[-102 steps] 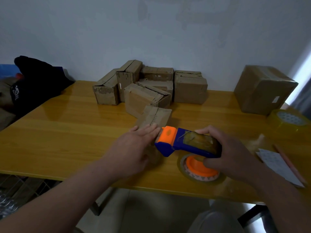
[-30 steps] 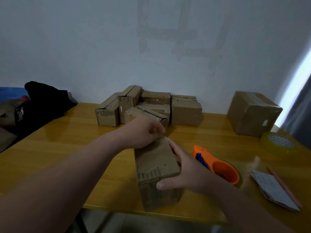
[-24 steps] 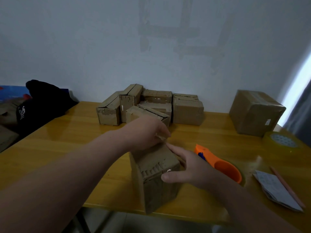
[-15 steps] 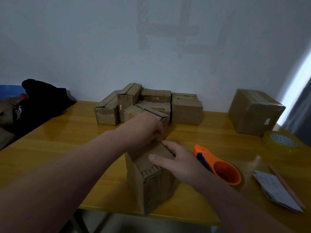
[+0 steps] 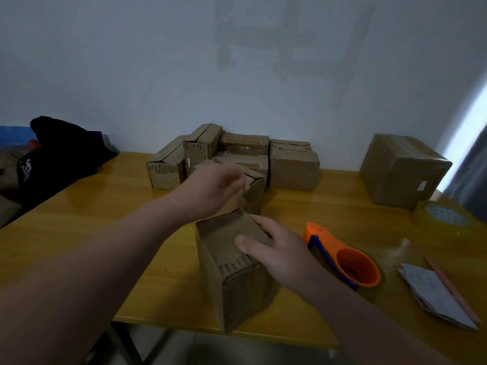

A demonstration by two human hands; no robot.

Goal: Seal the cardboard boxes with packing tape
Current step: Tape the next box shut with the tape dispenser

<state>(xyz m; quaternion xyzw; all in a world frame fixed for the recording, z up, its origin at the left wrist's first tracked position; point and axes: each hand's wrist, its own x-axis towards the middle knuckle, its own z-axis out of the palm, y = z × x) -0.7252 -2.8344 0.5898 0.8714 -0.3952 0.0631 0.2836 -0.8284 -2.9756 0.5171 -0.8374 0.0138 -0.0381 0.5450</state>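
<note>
A small brown cardboard box (image 5: 232,272) stands near the front edge of the yellow table (image 5: 92,225), one corner towards me. My left hand (image 5: 210,191) is blurred at the box's far top edge, fingers curled down over that edge. My right hand (image 5: 276,254) holds the box's top right edge, with the thumb lying on the top face and the fingers down the right side. The orange and blue tape dispenser (image 5: 342,259) lies on the table just right of my right hand, and neither hand touches it.
A pile of several small cardboard boxes (image 5: 292,164) sits at the back by the wall. A larger box (image 5: 403,169) stands at the back right, with a tape roll (image 5: 445,219) in front of it. Folded papers (image 5: 432,293) and a pencil (image 5: 450,288) lie at right. A black bag (image 5: 58,154) is at left.
My right hand has put the dispenser down on the table and taken the box. Both hands turned the box, and my right hand slid from its near end onto its top.
</note>
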